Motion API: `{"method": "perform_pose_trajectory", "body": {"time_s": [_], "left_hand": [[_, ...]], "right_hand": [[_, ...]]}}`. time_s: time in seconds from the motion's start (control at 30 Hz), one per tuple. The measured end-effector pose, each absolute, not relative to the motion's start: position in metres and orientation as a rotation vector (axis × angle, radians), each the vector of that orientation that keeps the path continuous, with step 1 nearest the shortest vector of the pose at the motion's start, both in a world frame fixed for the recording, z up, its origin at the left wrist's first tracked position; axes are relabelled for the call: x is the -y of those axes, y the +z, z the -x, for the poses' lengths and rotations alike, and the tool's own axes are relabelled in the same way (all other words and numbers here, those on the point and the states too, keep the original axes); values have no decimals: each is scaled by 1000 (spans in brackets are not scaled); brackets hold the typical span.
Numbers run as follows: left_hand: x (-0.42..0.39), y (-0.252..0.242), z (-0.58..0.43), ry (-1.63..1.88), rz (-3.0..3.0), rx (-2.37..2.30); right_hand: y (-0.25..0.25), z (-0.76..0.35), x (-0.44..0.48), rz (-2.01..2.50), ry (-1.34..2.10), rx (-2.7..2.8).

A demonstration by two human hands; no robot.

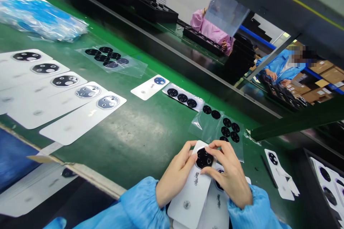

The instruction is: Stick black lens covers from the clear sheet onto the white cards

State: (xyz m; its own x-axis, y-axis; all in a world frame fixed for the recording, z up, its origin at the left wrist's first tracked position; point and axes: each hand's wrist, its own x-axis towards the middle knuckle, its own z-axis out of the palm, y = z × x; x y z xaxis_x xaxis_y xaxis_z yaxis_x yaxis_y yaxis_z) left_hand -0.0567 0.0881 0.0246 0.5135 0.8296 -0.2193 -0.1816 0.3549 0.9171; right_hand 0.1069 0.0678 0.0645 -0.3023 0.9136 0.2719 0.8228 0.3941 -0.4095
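A white panel (192,193) with a black round camera piece (204,158) near its top lies over other white panels (219,209) at the bottom centre. My left hand (177,173) grips the panel's left edge, its thumb beside the black piece. My right hand (228,171) has its thumb and fingers closed around the right side of the black piece, which sits on the panel. Just beyond the hands, clear sheets (208,128) carry several black round pieces.
Several white panels (67,120) fan out at the left. Plastic bags (40,14) lie back left. A small white panel (143,91) and a strip of black discs (199,105) lie mid-table. A black tray (303,171) stands right. Two people sit across the bench.
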Motion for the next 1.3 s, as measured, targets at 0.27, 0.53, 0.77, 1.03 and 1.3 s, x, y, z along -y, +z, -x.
{"method": "perform_pose_trajectory", "body": {"time_s": [0.27, 0.53, 0.77, 1.03, 1.3], "left_hand": [[-88, 27, 56, 760, -1029, -830], [-86, 25, 57, 765, -992, -815], [-87, 28, 58, 764, -1008, -822], [-85, 27, 57, 795, -1008, -877], [-87, 28, 57, 819, -982, -865]], "right_hand": [[65, -107, -70, 1463, 292, 2202], [65, -108, -71, 1445, 321, 2198], [67, -107, -71, 1425, 296, 2214], [66, -107, -69, 1426, 300, 2235], [67, -105, -68, 1412, 262, 2235]]}}
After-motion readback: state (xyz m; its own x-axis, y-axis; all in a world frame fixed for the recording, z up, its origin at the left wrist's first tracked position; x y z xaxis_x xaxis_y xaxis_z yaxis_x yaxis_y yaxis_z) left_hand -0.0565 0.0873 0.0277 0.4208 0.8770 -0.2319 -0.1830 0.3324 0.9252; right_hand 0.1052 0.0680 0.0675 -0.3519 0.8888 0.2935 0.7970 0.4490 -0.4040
